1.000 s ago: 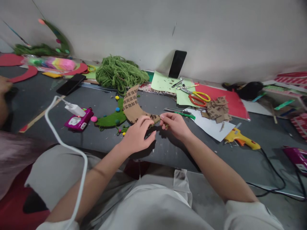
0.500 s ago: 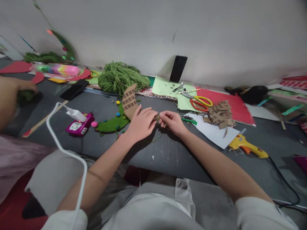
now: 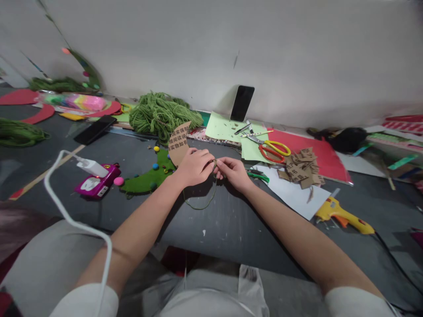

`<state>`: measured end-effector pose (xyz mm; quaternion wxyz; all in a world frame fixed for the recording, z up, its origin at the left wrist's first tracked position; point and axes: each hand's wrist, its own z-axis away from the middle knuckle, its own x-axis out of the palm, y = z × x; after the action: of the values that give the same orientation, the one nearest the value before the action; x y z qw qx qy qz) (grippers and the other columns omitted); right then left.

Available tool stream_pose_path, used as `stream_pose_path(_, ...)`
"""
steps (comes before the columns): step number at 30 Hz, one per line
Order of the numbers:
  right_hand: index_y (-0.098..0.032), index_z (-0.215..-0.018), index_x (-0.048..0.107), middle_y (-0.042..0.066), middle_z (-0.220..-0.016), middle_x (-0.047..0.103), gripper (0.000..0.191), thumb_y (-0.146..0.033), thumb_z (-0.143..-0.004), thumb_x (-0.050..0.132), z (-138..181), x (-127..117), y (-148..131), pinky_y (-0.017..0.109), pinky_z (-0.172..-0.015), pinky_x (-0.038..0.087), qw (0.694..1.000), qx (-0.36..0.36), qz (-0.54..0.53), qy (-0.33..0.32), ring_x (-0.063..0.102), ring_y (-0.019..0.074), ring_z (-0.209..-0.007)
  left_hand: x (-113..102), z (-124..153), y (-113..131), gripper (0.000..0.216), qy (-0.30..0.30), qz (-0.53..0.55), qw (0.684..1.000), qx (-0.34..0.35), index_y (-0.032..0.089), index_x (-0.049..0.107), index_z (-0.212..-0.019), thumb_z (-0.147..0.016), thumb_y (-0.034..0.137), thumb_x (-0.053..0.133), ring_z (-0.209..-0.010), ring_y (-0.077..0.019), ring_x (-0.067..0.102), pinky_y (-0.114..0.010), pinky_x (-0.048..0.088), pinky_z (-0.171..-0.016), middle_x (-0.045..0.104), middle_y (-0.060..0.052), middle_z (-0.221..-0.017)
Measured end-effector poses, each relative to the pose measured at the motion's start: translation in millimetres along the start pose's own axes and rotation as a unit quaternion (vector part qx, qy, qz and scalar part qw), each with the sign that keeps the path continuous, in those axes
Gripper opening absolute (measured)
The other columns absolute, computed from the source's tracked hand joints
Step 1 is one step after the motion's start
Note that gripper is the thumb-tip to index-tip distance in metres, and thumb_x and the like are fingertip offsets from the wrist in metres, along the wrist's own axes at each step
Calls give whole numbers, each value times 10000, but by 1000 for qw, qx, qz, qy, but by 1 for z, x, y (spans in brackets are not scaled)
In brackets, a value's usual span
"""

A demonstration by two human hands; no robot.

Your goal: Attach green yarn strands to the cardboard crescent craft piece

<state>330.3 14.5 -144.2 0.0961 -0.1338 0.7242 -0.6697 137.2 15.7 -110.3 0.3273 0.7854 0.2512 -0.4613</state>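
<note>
A curved brown cardboard piece (image 3: 178,147) with printed characters rises behind my left hand (image 3: 196,167), which is closed over its lower part. The piece's other end seems to come out by the fingertips, where green yarn is wound on it. My right hand (image 3: 233,172) pinches at that spot with thumb and fingers, on the green yarn (image 3: 200,208). A loop of this yarn hangs down over the table. Left of my hands lies a green crescent (image 3: 142,182) with coloured pompoms, partly hidden by my left wrist.
Behind stand a heap of green yarn (image 3: 161,114) and a phone (image 3: 242,103) leaning on the wall. To the right are scissors (image 3: 276,149), a green-handled cutter (image 3: 259,175), cardboard scraps (image 3: 302,167) and a yellow glue gun (image 3: 343,215). A purple power socket (image 3: 99,182) with a white cable lies left.
The view has shifted slightly. The yarn loop below my hands hangs wider and lower. Another person's arm at the far left has left the view, showing a green yarn bundle there.
</note>
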Motion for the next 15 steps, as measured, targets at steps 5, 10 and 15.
stream_pose_path(5,-157,-887,696,21,-729,692,478,-625,-803,745,2,1,0,256,-550,507,1000,1,0,-14,612,106,-571,1,9,-1,278,1,6,1000,-9,188,656,-1037,-1022,334,420,-941,-217,608,-413,351,-920,665,-63,-1000)
stream_pose_path(10,-159,-884,691,16,-712,690,469,-615,-799,756,0,0,2,247,-526,488,1000,-3,-13,-8,601,102,-555,7,8,-2,262,-18,-1,1000,-15,193,669,-1052,-1010,321,445,-972,-238,626,-403,358,-880,674,-75,-1008)
stream_pose_path(15,-158,-881,701,11,-713,687,454,-603,-812,754,-1,-1,3,234,-529,476,1000,3,-4,-19,601,93,-559,9,10,-4,360,2,41,999,-27,199,568,-1325,-974,270,534,-1128,-263,638,-414,346,-950,691,-103,-1272)
